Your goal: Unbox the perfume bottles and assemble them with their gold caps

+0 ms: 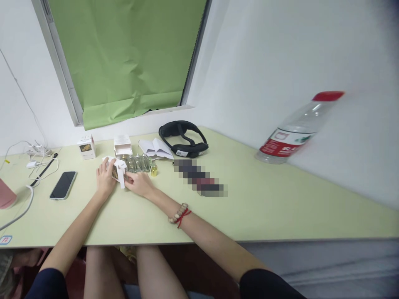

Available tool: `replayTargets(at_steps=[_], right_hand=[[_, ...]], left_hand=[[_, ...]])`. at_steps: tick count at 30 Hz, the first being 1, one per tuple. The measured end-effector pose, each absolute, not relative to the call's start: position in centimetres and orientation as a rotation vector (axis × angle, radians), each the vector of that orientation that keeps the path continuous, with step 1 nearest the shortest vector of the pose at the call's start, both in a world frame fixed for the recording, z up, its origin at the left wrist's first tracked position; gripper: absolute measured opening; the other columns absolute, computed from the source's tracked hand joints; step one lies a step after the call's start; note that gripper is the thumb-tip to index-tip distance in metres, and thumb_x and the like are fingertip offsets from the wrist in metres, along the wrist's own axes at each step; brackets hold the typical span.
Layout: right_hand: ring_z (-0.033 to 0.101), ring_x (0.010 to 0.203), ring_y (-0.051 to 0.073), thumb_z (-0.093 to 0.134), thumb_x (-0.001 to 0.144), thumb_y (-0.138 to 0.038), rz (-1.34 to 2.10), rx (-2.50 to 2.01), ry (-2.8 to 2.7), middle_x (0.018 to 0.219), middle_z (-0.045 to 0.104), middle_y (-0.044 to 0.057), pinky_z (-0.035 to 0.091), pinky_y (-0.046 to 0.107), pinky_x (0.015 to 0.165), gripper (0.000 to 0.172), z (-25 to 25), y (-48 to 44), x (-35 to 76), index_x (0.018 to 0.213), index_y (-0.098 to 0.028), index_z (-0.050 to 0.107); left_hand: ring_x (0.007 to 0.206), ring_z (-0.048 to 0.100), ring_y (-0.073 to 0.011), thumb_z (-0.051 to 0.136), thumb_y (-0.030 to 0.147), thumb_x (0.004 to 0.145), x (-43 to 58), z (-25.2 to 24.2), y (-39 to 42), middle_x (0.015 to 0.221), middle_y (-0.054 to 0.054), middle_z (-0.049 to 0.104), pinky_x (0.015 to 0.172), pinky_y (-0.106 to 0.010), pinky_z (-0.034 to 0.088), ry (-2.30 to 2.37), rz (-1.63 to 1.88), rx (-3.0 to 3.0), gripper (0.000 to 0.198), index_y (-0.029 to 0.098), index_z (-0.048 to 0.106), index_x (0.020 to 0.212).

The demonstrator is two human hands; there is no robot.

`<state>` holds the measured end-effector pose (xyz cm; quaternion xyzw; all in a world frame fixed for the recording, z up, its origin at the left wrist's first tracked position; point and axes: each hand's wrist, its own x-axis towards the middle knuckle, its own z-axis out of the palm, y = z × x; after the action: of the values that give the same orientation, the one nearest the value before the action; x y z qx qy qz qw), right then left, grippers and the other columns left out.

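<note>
My left hand (pixel 106 177) is closed around a small white box (pixel 117 171) with a printed picture, its end flaps sticking out toward the right. At that end, my right hand (pixel 139 184) has its fingers curled together beside a flap. Whatever those fingers hold, if anything, is hidden. Just behind the hands stand several clear glass bottles (pixel 136 163) in a close group. A little bottle of yellow liquid (pixel 153 170) is to the right of them, near my right hand.
Behind are a closed white box (pixel 86 148), an open white box (pixel 122 146), folded white paper (pixel 156 148) and a black headset (pixel 190 148). A phone (pixel 63 185) and white cables (pixel 40 160) lie left. A pixelated strip (pixel 199 178) and a red-capped water bottle (pixel 286 139) are right.
</note>
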<state>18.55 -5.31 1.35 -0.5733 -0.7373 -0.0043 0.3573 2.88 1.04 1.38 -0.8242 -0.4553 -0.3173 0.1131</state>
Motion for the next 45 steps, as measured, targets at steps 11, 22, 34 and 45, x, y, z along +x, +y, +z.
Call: replayTargets(at_steps=[11,22,34,45], right_hand=[[0.047,0.045,0.01,0.045,0.087,-0.031,-0.202,-1.373,-1.71,0.048,0.055,-0.001,0.029,0.021,0.051,0.033,0.6,-4.9,18.8,0.064,-0.019,0.064],[0.054,0.053,0.016,0.037,0.091,-0.046,-0.047,-1.367,-1.199,0.058,0.059,0.005,0.042,0.027,0.056,0.044,1.2,-3.9,21.2,0.088,-0.014,0.068],[0.051,0.047,0.015,0.034,0.093,-0.059,0.068,-1.293,-0.671,0.061,0.059,0.001,0.043,0.028,0.053,0.056,1.4,-2.2,26.9,0.111,-0.013,0.06],[0.058,0.077,0.019,0.037,0.095,-0.04,-0.085,-1.741,-0.997,0.106,0.064,0.009,0.042,0.031,0.072,0.045,-0.3,-2.1,30.0,0.127,-0.024,0.064]], left_hand=[[0.124,0.047,-0.0333,0.052,0.017,0.076,1.4,2.3,2.1,0.147,-0.016,0.044,0.098,-0.047,0.039,-1.554,-0.956,-2.288,0.063,0.019,0.043,0.138],[0.126,0.045,-0.0347,0.055,0.021,0.075,0.3,2.8,2.2,0.148,-0.017,0.043,0.099,-0.047,0.039,-1.617,-0.946,-2.284,0.066,0.017,0.041,0.139],[0.131,0.041,-0.0318,0.054,0.012,0.072,1.4,2.0,1.7,0.152,-0.014,0.038,0.104,-0.044,0.035,-1.605,-0.826,-2.271,0.069,0.02,0.041,0.14],[0.13,0.04,-0.0322,0.055,0.011,0.071,1.6,1.9,1.7,0.151,-0.014,0.038,0.104,-0.045,0.035,-1.576,-0.827,-2.302,0.07,0.02,0.041,0.139]])
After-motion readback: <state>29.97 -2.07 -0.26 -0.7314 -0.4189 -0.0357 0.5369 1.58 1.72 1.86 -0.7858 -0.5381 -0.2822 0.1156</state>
